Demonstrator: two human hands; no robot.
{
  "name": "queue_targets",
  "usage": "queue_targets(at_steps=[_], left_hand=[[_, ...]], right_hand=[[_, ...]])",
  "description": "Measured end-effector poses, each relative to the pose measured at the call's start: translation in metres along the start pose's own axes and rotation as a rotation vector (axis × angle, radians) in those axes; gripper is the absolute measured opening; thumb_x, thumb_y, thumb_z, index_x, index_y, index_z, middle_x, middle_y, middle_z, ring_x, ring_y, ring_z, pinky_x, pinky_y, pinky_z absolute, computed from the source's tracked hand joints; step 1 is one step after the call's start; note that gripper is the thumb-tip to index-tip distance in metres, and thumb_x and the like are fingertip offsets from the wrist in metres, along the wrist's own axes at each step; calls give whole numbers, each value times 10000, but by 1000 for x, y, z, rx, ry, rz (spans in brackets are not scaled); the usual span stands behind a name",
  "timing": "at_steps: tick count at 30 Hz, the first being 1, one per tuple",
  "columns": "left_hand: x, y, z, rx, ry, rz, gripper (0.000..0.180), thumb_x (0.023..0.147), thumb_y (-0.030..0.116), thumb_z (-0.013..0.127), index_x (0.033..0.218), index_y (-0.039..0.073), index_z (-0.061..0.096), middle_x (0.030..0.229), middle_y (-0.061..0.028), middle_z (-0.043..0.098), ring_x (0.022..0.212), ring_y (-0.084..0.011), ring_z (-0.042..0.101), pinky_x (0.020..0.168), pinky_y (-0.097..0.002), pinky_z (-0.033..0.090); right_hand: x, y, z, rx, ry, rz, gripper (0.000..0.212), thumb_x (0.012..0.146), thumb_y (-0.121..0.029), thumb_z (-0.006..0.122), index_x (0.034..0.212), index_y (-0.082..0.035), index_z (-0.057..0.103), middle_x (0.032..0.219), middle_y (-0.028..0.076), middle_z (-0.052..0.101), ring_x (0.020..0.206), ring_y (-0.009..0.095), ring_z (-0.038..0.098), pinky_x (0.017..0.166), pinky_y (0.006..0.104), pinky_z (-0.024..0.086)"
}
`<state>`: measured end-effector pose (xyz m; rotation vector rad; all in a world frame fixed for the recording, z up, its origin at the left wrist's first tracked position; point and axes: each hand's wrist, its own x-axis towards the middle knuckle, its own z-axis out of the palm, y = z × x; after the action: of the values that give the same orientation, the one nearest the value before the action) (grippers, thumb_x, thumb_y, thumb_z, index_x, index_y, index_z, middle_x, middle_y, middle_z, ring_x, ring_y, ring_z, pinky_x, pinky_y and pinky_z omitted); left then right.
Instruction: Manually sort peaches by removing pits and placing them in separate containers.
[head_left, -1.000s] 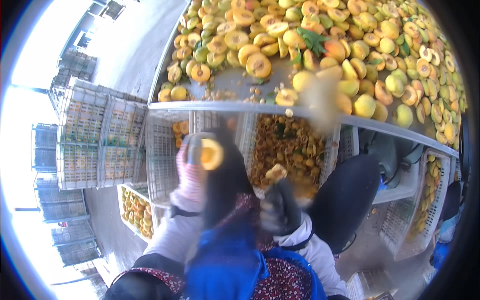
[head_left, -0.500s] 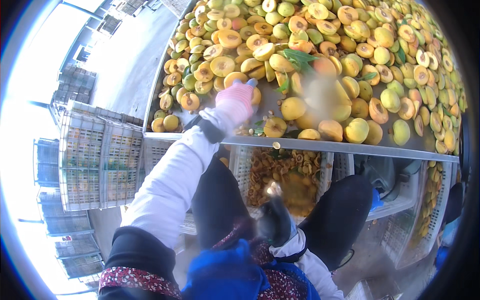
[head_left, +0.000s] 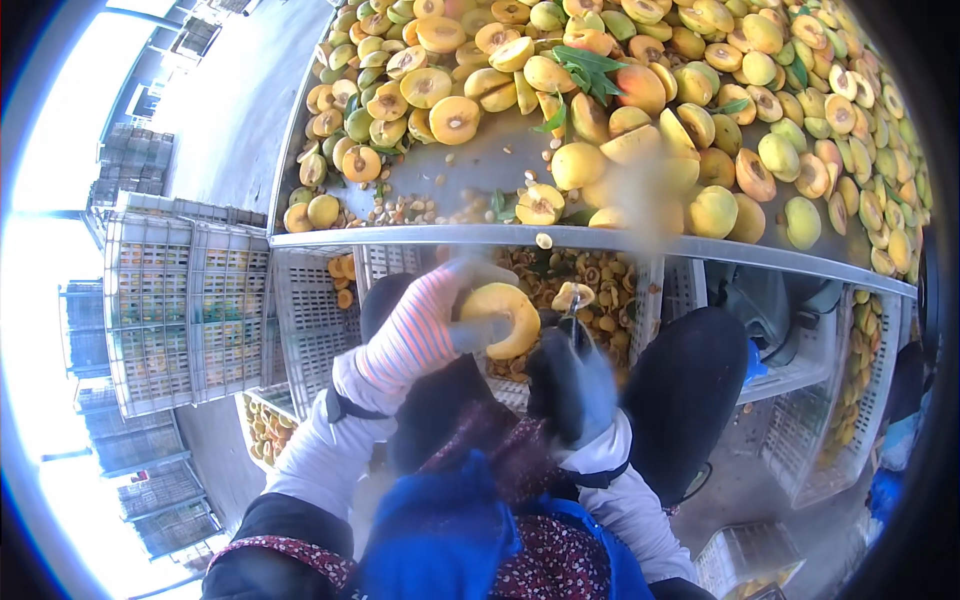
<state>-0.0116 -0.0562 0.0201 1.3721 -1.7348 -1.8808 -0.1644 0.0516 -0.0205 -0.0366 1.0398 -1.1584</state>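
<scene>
My left hand (head_left: 425, 315), in a pink striped glove with grey fingertips, grips a halved yellow peach (head_left: 503, 318) above my lap. Its cut side, with a hollow in the middle, is turned toward my right hand. My right hand (head_left: 580, 385), in a dark and pale blue glove, is closed on a thin metal tool (head_left: 575, 312) whose handle is hidden. At the tool's tip is a small pale, brown-edged piece (head_left: 572, 295), like a peach pit with flesh. The tool and the peach half are apart.
A metal-edged table (head_left: 420, 236) ahead carries heaps of halved peaches (head_left: 455, 120), leaves and loose pit bits. Under it stands a crate of brown scraps (head_left: 600, 340). Other crates (head_left: 190, 300) are stacked at left. A crate of fruit pieces (head_left: 850, 370) stands at right.
My left hand has come back from the table to above my lap, now with a peach half. My right hand has risen slightly toward it. The view has shifted.
</scene>
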Motion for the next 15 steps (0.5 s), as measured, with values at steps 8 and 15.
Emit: queue_targets(at_steps=[8, 15], left_hand=[[-23, -52, 67, -747, 409, 105, 558, 848, 498, 608, 1143, 29, 550, 1002, -85, 626, 918, -153, 613, 830, -286, 486], [-35, -43, 53, -667, 322, -4, 337, 900, 383, 593, 969, 54, 593, 865, -20, 615, 806, -88, 567, 756, -239, 455]], right_hand=[[-1, 35, -6, -553, -21, -749, 242, 914, -264, 592, 1065, -87, 525, 680, 4, 537, 471, 75, 462, 412, 206, 369], [-19, 47, -22, -934, -243, -956, 247, 957, -133, 496, 1155, 16, 496, 983, 89, 593, 924, 141, 578, 831, 228, 462]])
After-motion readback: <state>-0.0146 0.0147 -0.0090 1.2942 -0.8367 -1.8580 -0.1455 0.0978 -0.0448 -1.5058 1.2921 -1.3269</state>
